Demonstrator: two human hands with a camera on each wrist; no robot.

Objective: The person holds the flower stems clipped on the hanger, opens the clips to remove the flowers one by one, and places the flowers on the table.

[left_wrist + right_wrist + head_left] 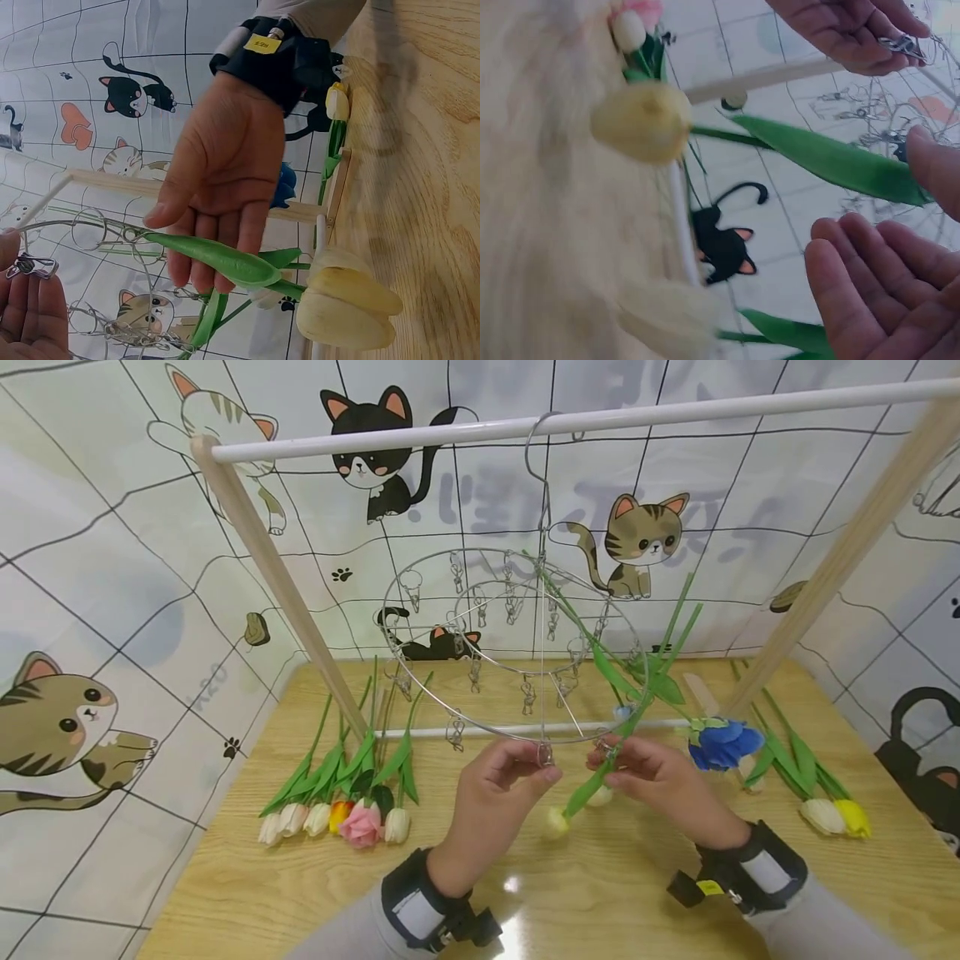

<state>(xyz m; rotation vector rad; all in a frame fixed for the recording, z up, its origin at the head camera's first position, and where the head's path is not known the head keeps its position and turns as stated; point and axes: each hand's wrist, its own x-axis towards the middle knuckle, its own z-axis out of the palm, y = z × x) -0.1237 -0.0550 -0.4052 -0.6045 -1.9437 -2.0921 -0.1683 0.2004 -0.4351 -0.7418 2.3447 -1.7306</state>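
A round wire clip hanger [546, 506] with several metal clips hangs from a white rod. At its front edge my left hand [504, 785] pinches a metal clip [545, 755] between thumb and fingers; the left wrist view shows this clip [31, 266] too. To its right a pale yellow tulip [557, 821] hangs head down, its stem at a neighbouring clip [603, 746]. My right hand [225, 161] is beside that tulip's leaf [217, 259], its fingers loosely extended and thumb apart from them. A whitish tulip [667, 319] is nearby, partly hidden in the head view.
A wooden frame [277, 585] carries the white rod [420, 437]. Several tulips and a pink rose [362, 823] lie on the table [247, 893] at left. A blue flower [723, 743] is right of the hanger; white and yellow tulips [852, 818] lie farther right.
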